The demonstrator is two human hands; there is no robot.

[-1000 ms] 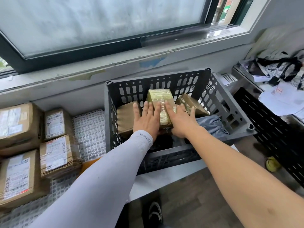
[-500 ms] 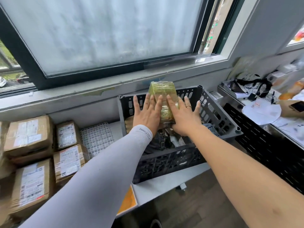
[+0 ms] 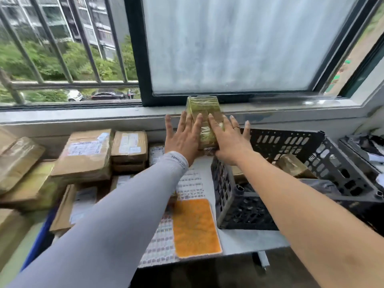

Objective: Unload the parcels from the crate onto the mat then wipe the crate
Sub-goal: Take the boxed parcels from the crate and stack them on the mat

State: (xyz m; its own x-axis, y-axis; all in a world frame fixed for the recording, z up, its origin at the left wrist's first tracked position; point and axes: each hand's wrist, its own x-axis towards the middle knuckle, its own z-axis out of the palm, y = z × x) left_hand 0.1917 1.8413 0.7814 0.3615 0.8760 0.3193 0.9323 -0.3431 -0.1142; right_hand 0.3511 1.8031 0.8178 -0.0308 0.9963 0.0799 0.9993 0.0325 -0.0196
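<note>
A yellow-green parcel (image 3: 202,110) wrapped in clear tape hangs in the air, pressed between my two flat hands. My left hand (image 3: 182,138) is on its left side and my right hand (image 3: 230,140) on its right, fingers straight. It is just left of the black slotted crate (image 3: 234,204), over the white lattice mat (image 3: 189,183). A brown parcel (image 3: 293,165) and a grey bag (image 3: 320,183) lie in the crate. Several brown parcels (image 3: 87,154) are stacked on the mat at the left.
An orange cloth (image 3: 195,227) lies on the mat beside the crate's near left corner. The window sill (image 3: 104,115) runs close behind the hands. A cluttered black rack (image 3: 365,146) stands at the far right.
Both hands have lifted the yellow-green parcel out of the crate and carried it left, to above the mat. The view has swung left and up.
</note>
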